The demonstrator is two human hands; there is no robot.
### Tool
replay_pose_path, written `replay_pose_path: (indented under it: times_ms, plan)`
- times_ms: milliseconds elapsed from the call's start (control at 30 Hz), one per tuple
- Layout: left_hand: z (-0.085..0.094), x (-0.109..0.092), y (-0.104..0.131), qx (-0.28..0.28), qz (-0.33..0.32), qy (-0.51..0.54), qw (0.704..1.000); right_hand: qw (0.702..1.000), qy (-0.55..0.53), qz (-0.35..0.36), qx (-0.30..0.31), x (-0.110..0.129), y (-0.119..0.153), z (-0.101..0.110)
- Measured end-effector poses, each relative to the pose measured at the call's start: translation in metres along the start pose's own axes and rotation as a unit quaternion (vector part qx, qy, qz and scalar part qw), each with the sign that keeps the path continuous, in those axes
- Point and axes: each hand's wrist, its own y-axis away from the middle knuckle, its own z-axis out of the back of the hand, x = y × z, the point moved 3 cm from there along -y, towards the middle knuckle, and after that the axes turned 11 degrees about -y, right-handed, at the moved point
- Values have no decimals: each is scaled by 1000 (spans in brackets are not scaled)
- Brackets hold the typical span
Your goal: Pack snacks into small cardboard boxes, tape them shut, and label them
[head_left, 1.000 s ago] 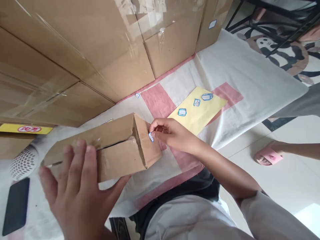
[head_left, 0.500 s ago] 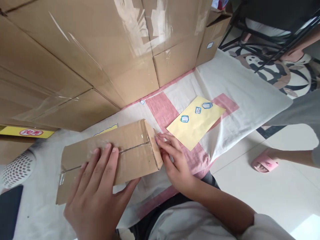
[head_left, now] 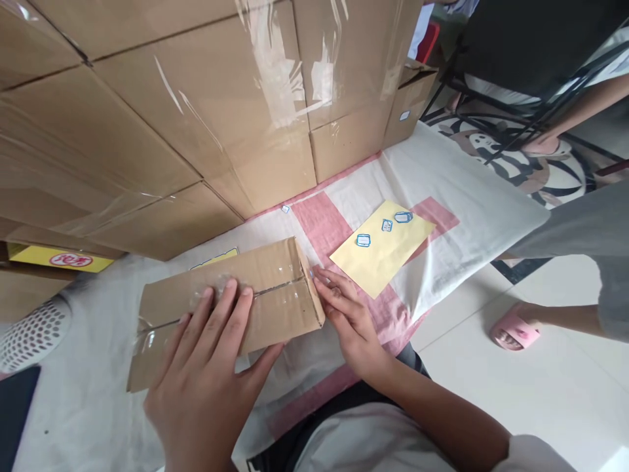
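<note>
A long cardboard box (head_left: 275, 318) lies on the cloth in front of me, with clear tape along its seam. My left hand (head_left: 206, 357) grips it, fingers spread over the top and thumb along the near side. At the box's right end, my right hand (head_left: 351, 321) presses its stretched fingers against the end face. A small bit of blue shows by those fingertips; most of that face is hidden. Just right of this hand is a yellow sheet (head_left: 378, 262) bearing several small blue-edged labels (head_left: 363, 240).
Large taped cardboard boxes (head_left: 211, 124) form a wall behind the cloth (head_left: 481, 177). Another small label (head_left: 285, 209) lies near their base. At left are a white perforated object (head_left: 37, 334) and a dark flat object (head_left: 17, 406). A person's foot in a pink slipper (head_left: 515, 326) is at right.
My right fingers have straightened and flattened against the box end. The box and my left hand appear slightly farther right as the view shifts. My left hand keeps its hold.
</note>
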Motion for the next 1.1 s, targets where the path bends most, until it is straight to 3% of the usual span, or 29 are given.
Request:
replay_pose_path:
  times_ms: [300, 667, 767, 867, 1033, 1100]
  plan:
    - [-6, -1, -1, -38, -5, -26, 999, 997, -61, 5, -54, 0, 0, 1]
    - [-6, -3, -1, -67, -4, -31, 997, 996, -63, -38, -46, 0, -16, 1]
    - [-7, -1, 0, -86, -5, -31, 996, 1000, -22, -19, 3, 3, -18, 3]
    - [-8, 6, 5, -103, -16, -27, 994, 996, 5, 9, 92, 11, -21, 7]
    - [-4, 22, 19, -115, -30, -16, 993, 969, 44, 67, 235, 24, -24, 6]
    - [-1, 25, 22, -131, -24, -6, 991, 961, 61, 89, 255, 29, -24, 2]
